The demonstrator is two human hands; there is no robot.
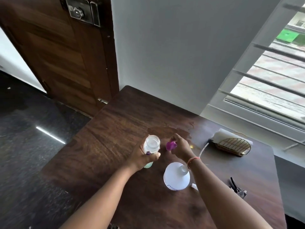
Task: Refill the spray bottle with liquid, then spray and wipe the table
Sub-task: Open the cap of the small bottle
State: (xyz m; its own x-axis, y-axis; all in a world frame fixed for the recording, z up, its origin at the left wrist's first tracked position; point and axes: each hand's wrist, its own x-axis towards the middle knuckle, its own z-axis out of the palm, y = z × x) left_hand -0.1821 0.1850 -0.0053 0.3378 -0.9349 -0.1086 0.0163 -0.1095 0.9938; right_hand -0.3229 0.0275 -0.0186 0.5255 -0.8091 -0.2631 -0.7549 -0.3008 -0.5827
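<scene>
— 2 bottles are in play. Which is the one being filled?
— I judge it is the white spray bottle [176, 178], standing upright on the desk [128, 116] near its front, neck open and no spray head on it. The left hand [142, 157] has its grip clamped round a small clear refill bottle [151, 145], mouth open, held just left of it and a little farther back.
— And the right hand?
— The right hand [180, 148] has its grip closed on a purple cap [170, 145], just beside the refill bottle's mouth. The cap looks freshly off, so the step in hand is the refill, with pouring not yet begun.
— What does the next move call for?
— Parking the cap somewhere, then tipping the small mouth over the narrow white neck. The right forearm crosses above that neck, so it must clear first. A steady, slow tilt seems wise; the neck is a small target.
— Where is the spray head?
— A thin tube [203, 149] lies on the desk to the right, but I cannot tell whether it belongs to the head.
— Room to work?
— Plenty of bare wood behind and left of the bottles. The desk's left edge falls off to dark floor not far from the left hand. A wire rack [234, 145] sits to the right near the window side, and a dark tool [237, 188] lies near the right edge.
</scene>
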